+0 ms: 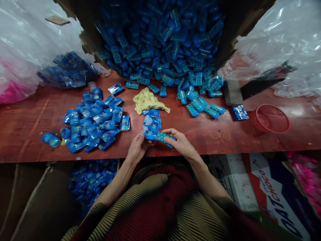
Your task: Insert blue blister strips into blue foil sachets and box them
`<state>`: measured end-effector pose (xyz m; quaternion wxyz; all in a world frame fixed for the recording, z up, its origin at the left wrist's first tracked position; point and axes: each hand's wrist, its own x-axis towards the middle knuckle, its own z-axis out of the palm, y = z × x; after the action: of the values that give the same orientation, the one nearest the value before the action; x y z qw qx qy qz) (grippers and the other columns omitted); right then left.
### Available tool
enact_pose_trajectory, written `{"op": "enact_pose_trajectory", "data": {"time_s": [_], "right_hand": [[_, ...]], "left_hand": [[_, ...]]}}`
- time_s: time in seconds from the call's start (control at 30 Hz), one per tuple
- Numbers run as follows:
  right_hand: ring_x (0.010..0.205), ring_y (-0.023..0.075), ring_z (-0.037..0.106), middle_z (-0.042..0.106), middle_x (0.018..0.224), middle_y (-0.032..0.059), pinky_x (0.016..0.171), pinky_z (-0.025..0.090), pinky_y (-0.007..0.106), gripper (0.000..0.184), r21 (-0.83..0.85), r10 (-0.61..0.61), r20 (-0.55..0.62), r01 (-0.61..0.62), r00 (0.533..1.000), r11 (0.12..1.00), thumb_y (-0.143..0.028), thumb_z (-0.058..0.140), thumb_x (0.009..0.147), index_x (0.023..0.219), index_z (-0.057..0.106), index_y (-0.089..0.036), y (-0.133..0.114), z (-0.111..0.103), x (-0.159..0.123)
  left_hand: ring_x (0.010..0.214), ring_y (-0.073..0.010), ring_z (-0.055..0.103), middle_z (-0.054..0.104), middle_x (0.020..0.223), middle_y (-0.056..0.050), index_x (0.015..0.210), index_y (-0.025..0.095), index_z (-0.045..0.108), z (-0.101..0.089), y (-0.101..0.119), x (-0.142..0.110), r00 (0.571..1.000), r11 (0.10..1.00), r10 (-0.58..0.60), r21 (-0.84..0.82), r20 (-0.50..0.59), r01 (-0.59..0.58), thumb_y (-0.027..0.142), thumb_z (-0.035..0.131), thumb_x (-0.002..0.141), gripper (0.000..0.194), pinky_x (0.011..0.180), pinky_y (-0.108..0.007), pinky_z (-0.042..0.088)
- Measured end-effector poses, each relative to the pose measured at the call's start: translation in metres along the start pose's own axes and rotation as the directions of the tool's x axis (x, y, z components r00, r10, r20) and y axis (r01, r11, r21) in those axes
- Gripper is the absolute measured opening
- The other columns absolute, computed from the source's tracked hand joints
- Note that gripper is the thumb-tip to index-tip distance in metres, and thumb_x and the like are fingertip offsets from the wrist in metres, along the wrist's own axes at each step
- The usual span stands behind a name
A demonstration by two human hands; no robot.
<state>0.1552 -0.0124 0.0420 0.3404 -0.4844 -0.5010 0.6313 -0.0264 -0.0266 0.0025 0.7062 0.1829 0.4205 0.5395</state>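
The right hand (181, 143) was closed around a small blue comb (164, 138) at the near table (250, 140) edge, while the left hand (137, 147) pinched the mouth of a clear blue sleeve (150, 134) touching it. She seemed to be mid-bagging; sliding the piece in would need the sleeve held open. Just beyond lay spare sleeves (151, 122) and a yellow cloth (146, 100), bagged packs (92, 122) to the left, loose combs (175, 50) spilling from a carton behind.

Box lettering (281, 204) (cut off, unreadable)
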Motion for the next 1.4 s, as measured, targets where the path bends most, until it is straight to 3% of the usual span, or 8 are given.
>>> {"op": "enact_pose_trajectory", "data": {"time_s": [0.3,0.5,0.73,1.03,1.4], "right_hand": [[0.063,0.0093,0.052,0.059,0.076,-0.0010,0.054,0.042,0.021,0.029,0.044,0.016,-0.067,-0.013,0.998,0.999,-0.034,0.060,0.077,0.101,0.058,-0.018,0.002,0.012,-0.003],[0.080,0.0136,0.058,0.064,0.093,0.0030,0.071,0.048,0.027,0.030,-0.079,-0.064,-0.112,0.056,0.992,0.995,-0.034,0.061,0.078,0.104,0.060,-0.019,0.012,0.015,-0.003],[0.097,0.0179,0.060,0.065,0.108,0.0030,0.089,0.046,0.034,0.029,-0.191,-0.200,-0.116,0.175,0.973,0.966,-0.031,0.061,0.081,0.109,0.064,-0.024,0.016,0.012,-0.005],[0.090,0.0151,0.060,0.063,0.098,0.0036,0.083,0.048,0.030,0.032,-0.363,-0.433,-0.039,0.391,0.901,0.846,-0.027,0.060,0.085,0.117,0.062,-0.027,0.018,0.009,-0.007],[0.087,0.0150,0.061,0.059,0.096,0.0047,0.077,0.052,0.028,0.036,-0.553,-0.585,0.051,0.511,0.809,0.658,-0.030,0.053,0.090,0.125,0.057,-0.028,0.027,0.005,-0.004]], "left_hand": [[0.055,-0.0114,0.059,0.063,0.057,0.001,0.072,0.014,0.062,0.000,-0.003,0.001,1.000,0.998,0.008,-0.058,-0.007,-0.009,0.040,0.077,0.064,0.031,0.060,-0.027,0.056],[0.059,-0.0129,0.063,0.067,0.064,-0.001,0.076,0.013,0.063,0.002,-0.004,0.002,0.997,0.994,-0.017,-0.111,-0.077,0.008,0.036,0.075,0.068,0.027,0.058,-0.027,0.056],[0.068,-0.0163,0.069,0.072,0.078,-0.002,0.085,0.015,0.063,0.006,0.002,0.002,0.994,0.991,-0.068,-0.121,-0.091,0.056,0.032,0.071,0.073,0.022,0.059,-0.026,0.057],[0.066,-0.0170,0.069,0.073,0.077,-0.004,0.085,0.015,0.064,0.007,0.005,0.003,0.992,0.990,-0.102,-0.108,-0.081,0.093,0.032,0.070,0.075,0.020,0.056,-0.025,0.057],[0.064,-0.0159,0.068,0.073,0.077,-0.002,0.085,0.016,0.064,0.010,0.007,0.004,0.994,0.990,-0.073,-0.127,-0.085,0.062,0.029,0.071,0.074,0.018,0.053,-0.024,0.057]]}}
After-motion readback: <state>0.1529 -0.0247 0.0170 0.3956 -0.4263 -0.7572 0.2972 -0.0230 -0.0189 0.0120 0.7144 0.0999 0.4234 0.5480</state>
